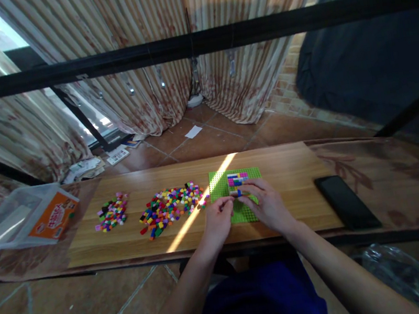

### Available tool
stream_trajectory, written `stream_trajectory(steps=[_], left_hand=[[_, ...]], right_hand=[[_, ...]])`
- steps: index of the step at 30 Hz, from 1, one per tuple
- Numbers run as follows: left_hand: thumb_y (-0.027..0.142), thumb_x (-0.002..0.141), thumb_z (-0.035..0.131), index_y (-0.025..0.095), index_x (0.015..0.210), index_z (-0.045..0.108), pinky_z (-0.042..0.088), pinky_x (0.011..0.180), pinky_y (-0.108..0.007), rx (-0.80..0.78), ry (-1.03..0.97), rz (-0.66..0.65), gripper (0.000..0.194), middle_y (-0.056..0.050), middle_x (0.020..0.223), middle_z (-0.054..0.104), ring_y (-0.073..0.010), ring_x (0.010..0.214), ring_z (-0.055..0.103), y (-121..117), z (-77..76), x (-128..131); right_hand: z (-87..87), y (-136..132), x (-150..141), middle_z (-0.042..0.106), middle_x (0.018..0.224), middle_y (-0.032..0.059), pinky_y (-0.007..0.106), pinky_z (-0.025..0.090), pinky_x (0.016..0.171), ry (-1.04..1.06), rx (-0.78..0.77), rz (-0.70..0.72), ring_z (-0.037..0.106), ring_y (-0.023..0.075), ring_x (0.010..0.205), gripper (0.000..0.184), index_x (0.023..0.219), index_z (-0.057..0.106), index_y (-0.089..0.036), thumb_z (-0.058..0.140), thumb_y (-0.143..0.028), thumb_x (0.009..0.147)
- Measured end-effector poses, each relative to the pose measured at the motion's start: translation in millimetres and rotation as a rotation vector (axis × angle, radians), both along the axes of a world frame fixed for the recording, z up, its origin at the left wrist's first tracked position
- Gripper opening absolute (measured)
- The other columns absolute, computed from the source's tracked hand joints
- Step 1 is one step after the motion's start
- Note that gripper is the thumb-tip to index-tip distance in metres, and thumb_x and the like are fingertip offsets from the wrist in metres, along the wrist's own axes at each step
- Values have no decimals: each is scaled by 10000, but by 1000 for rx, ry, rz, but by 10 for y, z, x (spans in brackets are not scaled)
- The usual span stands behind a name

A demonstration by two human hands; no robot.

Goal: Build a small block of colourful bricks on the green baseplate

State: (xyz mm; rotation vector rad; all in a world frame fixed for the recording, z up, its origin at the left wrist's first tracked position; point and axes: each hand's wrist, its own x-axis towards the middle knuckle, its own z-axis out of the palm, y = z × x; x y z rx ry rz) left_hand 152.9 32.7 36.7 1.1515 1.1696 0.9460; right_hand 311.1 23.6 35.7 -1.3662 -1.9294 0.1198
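Observation:
A green studded baseplate (248,216) lies on the wooden board in front of me. Rows of small pink, white, blue and yellow building bricks (237,178) sit on its middle part. My right hand (267,205) reaches over the plate from the right, with thumb and fingertips closed about a small blue brick (238,193). At the plate's left edge, my left hand (219,220) has thumb and forefinger pinched together close to that brick. Whatever lies between the left fingertips is too small to make out. Both hands partly cover the plate.
Left of the plate spreads a large pile of mixed loose bricks (173,205), with a smaller pile (113,213) beyond it. A clear plastic box (24,218) with an orange label stands at far left. A black phone (347,201) lies at the right.

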Motion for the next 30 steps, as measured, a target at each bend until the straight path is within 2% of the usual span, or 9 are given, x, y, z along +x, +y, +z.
stream_trajectory(steps=[4,9,14,19,24,27,30], left_hand=[[309,787,549,109,948,675,266,463,-199,2,4,13,286,42,539,455,-72,476,371,23,-89,-32],[291,800,535,97,1038,667,285,463,-200,35,96,55,334,41,540,471,-72,467,378,53,-188,-137],[259,827,502,108,1181,617,310,464,-206,97,185,15,402,44,535,478,-85,476,401,133,-161,-129],[246,859,463,140,1219,604,366,475,-229,178,257,-44,401,31,534,512,-106,475,435,156,-148,-43],[237,857,496,179,1191,624,498,661,-294,280,278,-55,363,-38,724,666,-171,710,608,132,-173,25],[236,856,503,191,1217,608,510,751,-341,298,296,-59,379,-56,831,694,-199,823,631,114,-174,43],[231,854,504,199,1236,594,509,786,-363,302,302,-53,393,-63,872,702,-208,853,632,94,-166,61]], right_hand=[[-15,147,54,597,1092,93,407,491,898,-41,54,-17,553,233,1039,231,1053,656,-221,544,-341,891],[-152,263,14,570,1137,103,434,472,886,-106,62,-54,515,254,1047,217,1019,681,-233,581,-348,865],[-238,323,-30,548,1191,98,443,451,892,-140,67,-69,488,265,1072,232,1050,685,-252,582,-337,860],[-259,323,-40,531,1235,84,427,442,905,-160,83,-91,473,263,1080,241,1052,699,-260,578,-351,864],[-299,323,-31,546,1248,74,439,440,918,-112,92,-83,495,252,1088,229,1034,711,-273,577,-359,868],[-313,320,-36,573,1227,65,448,437,934,-85,104,-74,507,246,1090,204,992,724,-276,570,-341,875],[-319,318,-42,598,1207,57,464,436,940,-62,108,-65,504,249,1114,189,967,731,-285,568,-317,877]])
